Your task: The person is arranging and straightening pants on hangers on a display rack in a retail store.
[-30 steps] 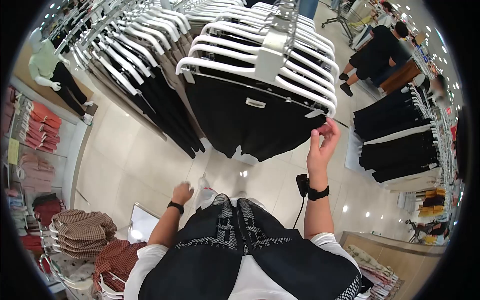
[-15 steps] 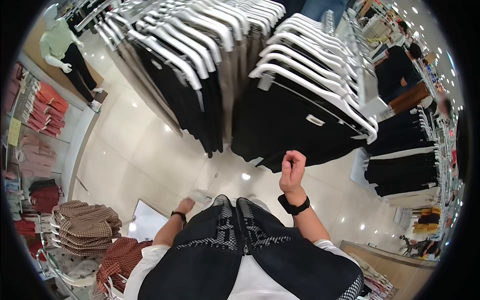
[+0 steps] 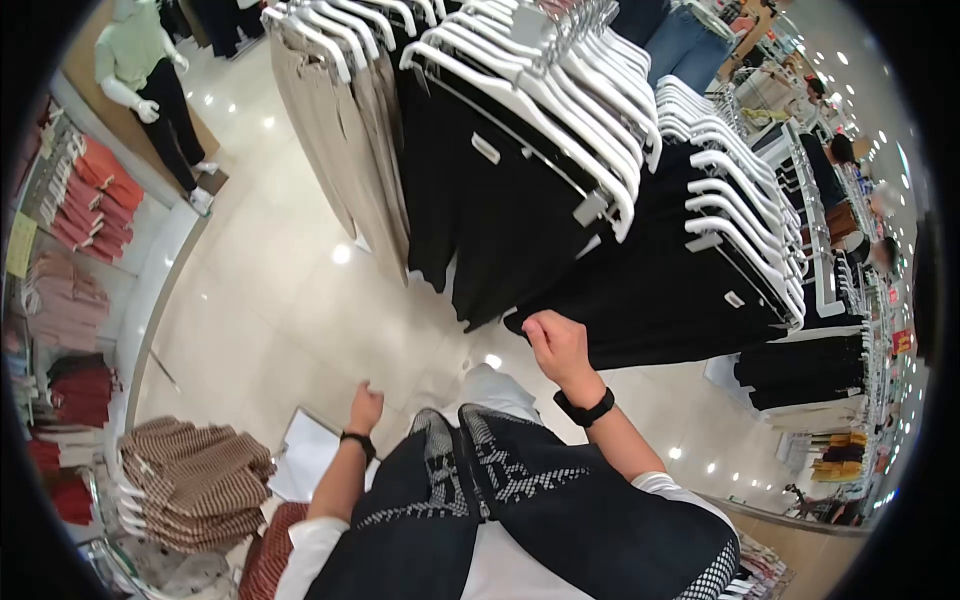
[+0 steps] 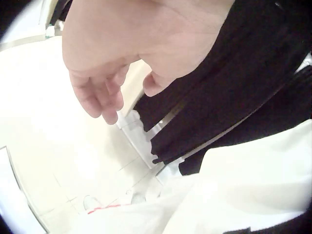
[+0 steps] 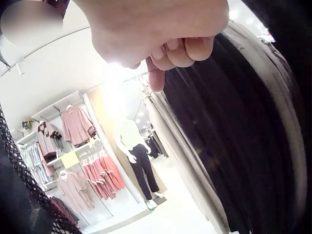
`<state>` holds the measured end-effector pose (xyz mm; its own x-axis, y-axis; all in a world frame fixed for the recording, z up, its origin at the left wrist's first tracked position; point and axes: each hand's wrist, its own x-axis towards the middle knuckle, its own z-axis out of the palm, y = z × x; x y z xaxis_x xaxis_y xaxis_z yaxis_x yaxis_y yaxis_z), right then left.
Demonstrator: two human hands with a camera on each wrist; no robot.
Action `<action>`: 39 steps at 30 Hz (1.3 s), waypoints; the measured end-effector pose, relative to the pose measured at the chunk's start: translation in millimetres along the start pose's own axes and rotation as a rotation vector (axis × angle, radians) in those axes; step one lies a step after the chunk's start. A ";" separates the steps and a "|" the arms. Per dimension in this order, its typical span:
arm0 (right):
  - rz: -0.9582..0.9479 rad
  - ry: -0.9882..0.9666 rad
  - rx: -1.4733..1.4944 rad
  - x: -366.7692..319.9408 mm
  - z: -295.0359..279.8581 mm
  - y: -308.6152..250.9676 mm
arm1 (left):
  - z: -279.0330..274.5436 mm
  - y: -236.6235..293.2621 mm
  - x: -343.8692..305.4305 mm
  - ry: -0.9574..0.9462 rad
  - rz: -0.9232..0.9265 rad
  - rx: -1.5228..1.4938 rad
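My right hand [image 3: 560, 345] is beside the lower end of black trousers [image 3: 650, 310] on white hangers; its fingers are curled, and I cannot tell whether it touches the cloth. The right wrist view shows the same hand [image 5: 165, 34] with curled fingers and nothing visible in them, black cloth [image 5: 214, 122] close behind. Low at my side, my left hand [image 3: 366, 408] hangs away from the racks. In the left wrist view that hand [image 4: 131, 48] has loosely bent fingers and holds nothing, with black trousers [image 4: 214, 97] beyond it.
Beige trousers [image 3: 335, 140] hang left of the black ones. A mannequin [image 3: 165, 100] stands at the upper left, near shelves with pink clothes [image 3: 75, 300]. Checked shirts [image 3: 190, 475] hang at the lower left. More black garments [image 3: 805, 370] hang at the right.
The view has shifted along the racks, with another group of hanging trousers now central. My right hand has moved left from the hanger end to the lower cloth, its fingers now more curled.
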<state>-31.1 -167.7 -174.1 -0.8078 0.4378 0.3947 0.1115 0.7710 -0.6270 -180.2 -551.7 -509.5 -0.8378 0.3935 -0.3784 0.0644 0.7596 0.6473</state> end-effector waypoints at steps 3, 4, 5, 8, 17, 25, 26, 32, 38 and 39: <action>0.114 -0.045 0.092 26.0 18.0 -12.1 | -8.7 -33.0 -10.4 -0.151 -0.196 0.017; 0.087 -0.079 0.093 36.0 28.5 -13.3 | -3.3 -54.5 -6.2 -0.212 -0.231 0.023; 0.059 -0.118 0.101 47.4 42.7 -14.5 | -9.7 -60.2 -6.7 -0.259 -0.270 -0.001; -0.013 -0.239 0.113 86.1 82.8 -16.7 | -11.6 -67.5 11.0 -0.367 -0.211 0.022; -0.131 -0.209 0.318 242.8 213.8 -32.3 | -144.0 -72.7 149.6 -0.203 -0.083 0.106; -0.070 -0.001 0.265 301.9 227.3 -50.9 | -203.9 -90.4 257.4 -0.027 -0.356 -0.292; 0.010 0.022 0.269 302.5 231.1 -48.6 | -198.3 -91.4 263.9 -0.096 -0.283 -0.157; 0.135 0.246 0.033 321.4 274.5 -50.0 | -210.2 -59.4 327.6 -0.387 -0.062 0.173; 0.381 0.422 0.177 344.6 303.2 -73.9 | -289.4 -17.5 499.2 -0.245 0.157 0.055; 0.426 0.451 0.181 351.2 303.2 -80.4 | -307.0 16.1 527.8 -0.202 0.196 -0.051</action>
<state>-499.3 -216.2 -188.7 -0.3870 0.8701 0.3053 0.2373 0.4139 -0.8788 -787.8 -490.7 -495.7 -0.6871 0.6289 -0.3638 0.1826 0.6341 0.7513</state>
